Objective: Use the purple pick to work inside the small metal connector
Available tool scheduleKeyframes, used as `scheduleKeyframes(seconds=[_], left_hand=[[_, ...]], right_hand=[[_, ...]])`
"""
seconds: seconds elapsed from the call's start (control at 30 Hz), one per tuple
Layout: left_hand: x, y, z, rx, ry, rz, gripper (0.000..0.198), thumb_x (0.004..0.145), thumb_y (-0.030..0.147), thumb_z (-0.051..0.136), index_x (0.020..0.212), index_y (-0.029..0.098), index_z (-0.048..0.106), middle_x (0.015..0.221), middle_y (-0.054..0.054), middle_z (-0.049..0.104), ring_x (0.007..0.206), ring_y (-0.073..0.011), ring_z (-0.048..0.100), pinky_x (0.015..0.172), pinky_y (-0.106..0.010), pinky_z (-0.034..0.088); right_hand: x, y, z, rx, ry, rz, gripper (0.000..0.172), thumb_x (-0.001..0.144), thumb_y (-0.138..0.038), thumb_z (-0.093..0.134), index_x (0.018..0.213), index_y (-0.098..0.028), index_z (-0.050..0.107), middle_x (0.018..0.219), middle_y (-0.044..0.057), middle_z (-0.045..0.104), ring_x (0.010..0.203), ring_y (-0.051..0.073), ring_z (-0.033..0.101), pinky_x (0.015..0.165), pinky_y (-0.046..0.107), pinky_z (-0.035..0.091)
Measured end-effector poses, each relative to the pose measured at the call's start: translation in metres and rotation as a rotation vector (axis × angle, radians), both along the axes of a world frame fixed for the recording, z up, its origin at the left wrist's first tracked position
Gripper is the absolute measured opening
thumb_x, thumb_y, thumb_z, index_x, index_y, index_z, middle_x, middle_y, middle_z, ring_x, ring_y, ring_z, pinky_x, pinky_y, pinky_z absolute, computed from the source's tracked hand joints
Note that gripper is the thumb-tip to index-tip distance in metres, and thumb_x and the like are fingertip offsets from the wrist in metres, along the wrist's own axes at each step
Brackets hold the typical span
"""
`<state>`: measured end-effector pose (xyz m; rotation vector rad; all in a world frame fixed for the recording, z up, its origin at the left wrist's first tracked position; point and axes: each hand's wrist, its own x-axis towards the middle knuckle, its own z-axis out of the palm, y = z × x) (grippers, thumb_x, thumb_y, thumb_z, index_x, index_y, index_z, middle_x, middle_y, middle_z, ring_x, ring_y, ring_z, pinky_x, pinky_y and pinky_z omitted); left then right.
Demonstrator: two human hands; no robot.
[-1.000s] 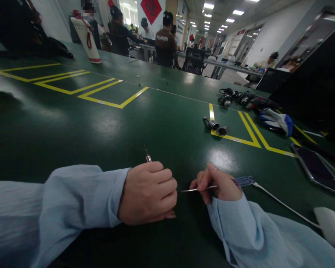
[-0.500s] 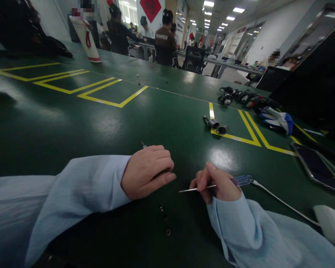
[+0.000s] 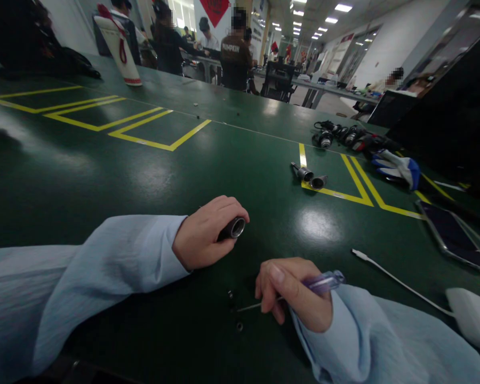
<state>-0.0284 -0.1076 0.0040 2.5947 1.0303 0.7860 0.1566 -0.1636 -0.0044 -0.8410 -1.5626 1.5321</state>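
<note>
My left hand (image 3: pixel 206 234) rests on the green table (image 3: pixel 104 176), fingers wrapped round a small dark cylindrical part (image 3: pixel 232 229) whose open metal end faces right. My right hand (image 3: pixel 292 290) is closed on a thin screwdriver (image 3: pixel 322 282) with a clear purple handle; its metal shaft points left, low over the table. Two tiny dark pieces (image 3: pixel 236 309) lie on the table just left of the shaft tip, between my hands.
Two small metal parts (image 3: pixel 310 177) lie on a yellow line farther out. More dark parts (image 3: pixel 344 137) and a blue-white glove (image 3: pixel 398 168) sit at the right. A phone (image 3: pixel 452 237), a white cable (image 3: pixel 392 277) and white charger (image 3: pixel 472 314) lie near right. People work at far tables.
My left hand turned, so the cylinder's open end now shows. My right hand moved left and toward me with the screwdriver. Small pieces that the hand hid a second ago now show between the hands.
</note>
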Motion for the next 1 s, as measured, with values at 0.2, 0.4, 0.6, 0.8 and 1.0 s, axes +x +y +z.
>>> scheduleKeyframes(seconds=[0.2, 0.4, 0.6, 0.8, 1.0], left_hand=[[-0.004, 0.007, -0.002, 0.121, -0.072, 0.04, 0.025, 0.073, 0.013, 0.05, 0.098, 0.014, 0.055, 0.095, -0.008, 0.057, 0.088, -0.0174, 0.051, 0.079, -0.034, 0.043], [-0.006, 0.008, 0.001, 0.074, -0.11, 0.159, 0.029, 0.075, 0.016, 0.054, 0.103, 0.015, 0.059, 0.1, -0.01, 0.054, 0.09, -0.0178, 0.053, 0.077, -0.033, 0.046], [-0.004, 0.007, 0.0, -0.034, -0.246, 0.111, 0.029, 0.073, 0.01, 0.054, 0.101, 0.014, 0.058, 0.099, -0.009, 0.059, 0.091, -0.0165, 0.056, 0.08, -0.031, 0.047], [-0.006, 0.01, -0.011, -0.248, -0.453, 0.102, 0.03, 0.072, 0.01, 0.054, 0.101, 0.011, 0.054, 0.103, -0.01, 0.057, 0.092, -0.0173, 0.059, 0.082, -0.034, 0.049], [-0.004, 0.011, -0.009, -0.495, -0.613, 0.089, 0.035, 0.064, 0.006, 0.056, 0.099, 0.012, 0.052, 0.092, -0.006, 0.059, 0.083, -0.0164, 0.061, 0.072, -0.032, 0.053]], right_hand=[[-0.001, -0.002, 0.002, 0.011, -0.07, -0.097, 0.056, 0.081, -0.054, 0.04, 0.044, -0.015, 0.054, 0.034, -0.004, 0.039, 0.027, 0.005, 0.036, 0.033, 0.019, 0.026], [0.0, -0.001, 0.002, -0.038, -0.078, -0.187, 0.053, 0.079, -0.055, 0.043, 0.046, -0.015, 0.053, 0.035, -0.003, 0.04, 0.03, 0.006, 0.038, 0.033, 0.019, 0.025], [-0.002, 0.002, 0.0, -0.027, -0.058, -0.345, 0.051, 0.077, -0.055, 0.047, 0.047, -0.015, 0.054, 0.038, -0.003, 0.044, 0.032, 0.006, 0.04, 0.036, 0.02, 0.028], [-0.001, 0.005, 0.003, 0.001, -0.078, -0.523, 0.048, 0.076, -0.053, 0.049, 0.049, -0.015, 0.057, 0.042, -0.001, 0.049, 0.035, 0.007, 0.044, 0.037, 0.021, 0.031], [0.004, 0.009, 0.008, -0.078, -0.05, -0.58, 0.044, 0.074, -0.051, 0.054, 0.05, -0.015, 0.059, 0.047, 0.001, 0.057, 0.037, 0.007, 0.047, 0.039, 0.021, 0.033]])
